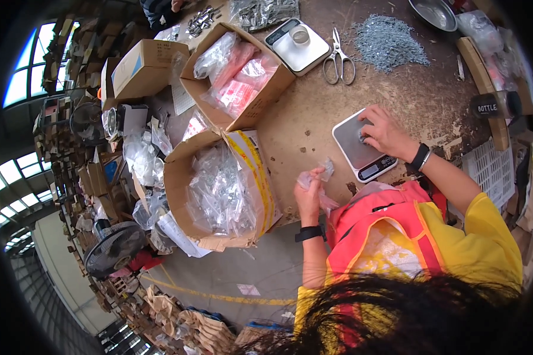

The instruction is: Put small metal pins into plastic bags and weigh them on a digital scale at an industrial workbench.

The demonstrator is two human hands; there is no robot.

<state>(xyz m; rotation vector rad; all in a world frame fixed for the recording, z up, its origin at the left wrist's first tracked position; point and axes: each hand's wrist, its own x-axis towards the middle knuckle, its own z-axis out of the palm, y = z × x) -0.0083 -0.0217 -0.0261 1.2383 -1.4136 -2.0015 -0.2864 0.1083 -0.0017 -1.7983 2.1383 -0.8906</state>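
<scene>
My right hand point(385, 135) reaches over a small digital scale point(352, 142), its fingertips bent together on a few small grey screws at the weighing plate. My left hand point(309, 194) is closed on small clear plastic bags; one bag point(328, 168) stands out past the fingers with greyish bits showing in it. Pinkish plastic trails below that hand toward my apron. A heap of small bluish-grey screws point(391, 42) lies on the table beyond the scale. To the left, an open carton point(173, 195) holds many clear bags of metal parts.
Another carton point(285, 80) holds red and clear bags. Scissors point(339, 59) lie beside a second scale point(305, 54) bearing a small cup point(299, 35). A metal bowl point(435, 13) is at the far right. A dark bottle point(496, 105) lies by a wooden strip point(485, 89) along the right edge.
</scene>
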